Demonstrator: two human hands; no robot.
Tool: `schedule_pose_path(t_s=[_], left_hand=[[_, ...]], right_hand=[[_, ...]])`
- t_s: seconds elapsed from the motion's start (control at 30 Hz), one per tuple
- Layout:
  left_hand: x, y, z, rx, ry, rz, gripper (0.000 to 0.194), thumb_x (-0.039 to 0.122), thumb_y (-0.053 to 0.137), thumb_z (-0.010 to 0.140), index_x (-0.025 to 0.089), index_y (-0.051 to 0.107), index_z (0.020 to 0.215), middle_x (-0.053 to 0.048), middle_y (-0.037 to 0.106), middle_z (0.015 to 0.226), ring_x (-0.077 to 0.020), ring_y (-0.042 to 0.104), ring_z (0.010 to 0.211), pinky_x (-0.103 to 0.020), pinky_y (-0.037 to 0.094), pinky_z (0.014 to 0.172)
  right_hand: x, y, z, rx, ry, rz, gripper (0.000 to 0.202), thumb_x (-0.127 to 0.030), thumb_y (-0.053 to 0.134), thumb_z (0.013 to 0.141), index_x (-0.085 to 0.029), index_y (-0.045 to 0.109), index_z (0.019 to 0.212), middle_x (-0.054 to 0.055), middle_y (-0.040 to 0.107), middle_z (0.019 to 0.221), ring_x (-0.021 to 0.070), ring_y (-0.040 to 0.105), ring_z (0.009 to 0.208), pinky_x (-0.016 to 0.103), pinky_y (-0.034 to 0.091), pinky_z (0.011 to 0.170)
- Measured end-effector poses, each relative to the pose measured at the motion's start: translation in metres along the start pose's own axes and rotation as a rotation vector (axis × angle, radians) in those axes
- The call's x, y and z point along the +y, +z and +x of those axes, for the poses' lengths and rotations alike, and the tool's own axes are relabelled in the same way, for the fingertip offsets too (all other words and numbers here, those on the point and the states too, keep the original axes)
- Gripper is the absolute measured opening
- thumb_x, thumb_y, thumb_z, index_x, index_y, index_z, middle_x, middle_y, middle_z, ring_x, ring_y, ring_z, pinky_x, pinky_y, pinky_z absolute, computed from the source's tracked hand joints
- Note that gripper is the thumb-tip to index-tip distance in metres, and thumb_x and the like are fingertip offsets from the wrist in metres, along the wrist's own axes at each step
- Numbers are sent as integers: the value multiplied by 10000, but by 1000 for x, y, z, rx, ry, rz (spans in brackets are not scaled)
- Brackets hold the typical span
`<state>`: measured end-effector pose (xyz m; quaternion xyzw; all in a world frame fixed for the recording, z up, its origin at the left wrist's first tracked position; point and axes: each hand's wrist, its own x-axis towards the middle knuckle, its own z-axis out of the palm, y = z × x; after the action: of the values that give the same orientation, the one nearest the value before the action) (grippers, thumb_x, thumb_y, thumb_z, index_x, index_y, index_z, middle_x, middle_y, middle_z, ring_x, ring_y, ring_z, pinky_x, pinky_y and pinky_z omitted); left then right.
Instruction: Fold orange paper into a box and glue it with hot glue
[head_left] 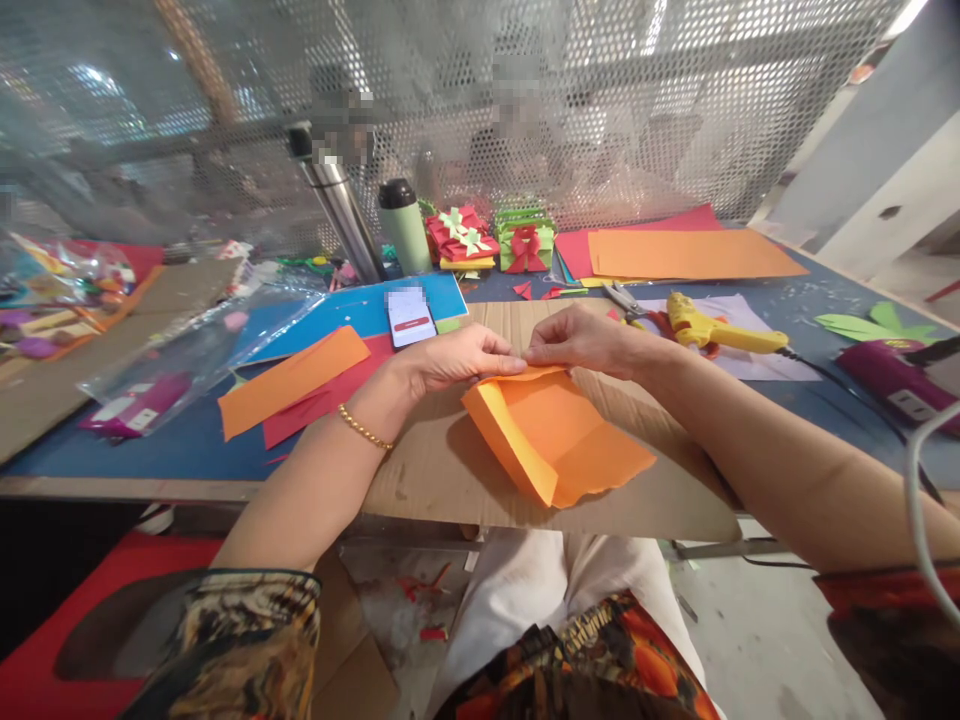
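Note:
A folded orange sheet of paper [577,430] with one side standing up rests over the brown cardboard [442,480] in front of me. My left hand [469,358] pinches its far edge near the left corner. Close beside it, my right hand [581,338] pinches the same edge, and the two thumbs almost meet. Both hands are closed on the paper; the fingertips behind the edge are hidden. The near edge of the sheet looks wavy and hangs loose.
A yellow glue gun [724,335] and scissors [624,300] lie to the right. Beyond are a phone [412,318], a steel flask [345,215], a green bottle [405,230], folded red pieces [461,238] and orange sheets [690,253]. An orange strip [296,380] lies left.

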<state>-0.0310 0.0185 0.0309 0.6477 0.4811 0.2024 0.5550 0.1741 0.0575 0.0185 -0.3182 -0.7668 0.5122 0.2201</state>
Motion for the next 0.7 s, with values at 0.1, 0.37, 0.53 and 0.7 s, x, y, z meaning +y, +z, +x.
schedule_pose_path(t_s=[0.1, 0.37, 0.53, 0.7], left_hand=[[-1, 3, 1, -27, -15, -31, 352, 320, 858, 693, 140, 583, 567, 46, 470, 546, -57, 388, 498, -213, 257, 501], [-2, 0, 0, 86, 12, -10, 350, 273, 795, 734, 157, 530, 538, 36, 449, 553, -59, 370, 496, -224, 233, 508], [1, -3, -3, 58, 46, 74, 388, 325, 786, 739, 166, 509, 519, 44, 416, 536, -60, 338, 496, -234, 205, 506], [3, -4, -4, -35, 79, 142, 437, 329, 775, 763, 173, 464, 500, 52, 362, 542, -60, 290, 502, -246, 179, 511]], right_hand=[[0, 2, 0, -16, -2, 20, 512, -542, 871, 639, -188, 539, 477, -58, 411, 471, 52, 348, 455, 220, 283, 413], [0, -3, -2, 0, 139, 131, 549, -611, 888, 605, -186, 554, 509, -20, 498, 509, 75, 453, 459, 211, 338, 377], [0, -6, -2, -78, 107, 116, 488, -483, 932, 575, -190, 550, 492, -49, 459, 496, 56, 412, 458, 198, 295, 390], [-1, -4, -3, -82, 17, 43, 476, -483, 887, 640, -184, 544, 500, -69, 432, 483, 41, 353, 464, 197, 248, 415]])
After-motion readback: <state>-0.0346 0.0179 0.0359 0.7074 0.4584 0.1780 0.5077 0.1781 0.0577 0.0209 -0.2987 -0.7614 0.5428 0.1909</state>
